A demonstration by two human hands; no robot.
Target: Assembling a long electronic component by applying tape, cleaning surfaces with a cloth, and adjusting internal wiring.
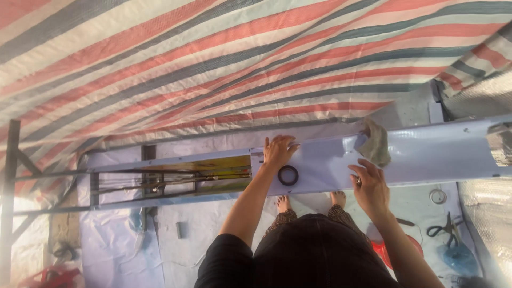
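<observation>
**Pale-blue panel on metal frame, both hands flat on it**

Pale-blue long panel lies across a dark metal frame, running left to right under a red, grey and white striped tarp. Left hand rests open, fingers spread, on the panel's far edge, gripping nothing. Right hand presses on the near edge, fingers slightly curled, nothing clearly held; a ring shows on one finger. Black tape roll lies flat on the panel between the hands, just below the left hand, not touching it. Crumpled rag sits at the far edge, just above the right hand.

Left of the panel the frame is open; rods and a yellow surface show through. Floor is covered in pale sheeting. Scissors and a red container lie on it right of the bare feet. Foil-faced sheet bounds the right side.
</observation>
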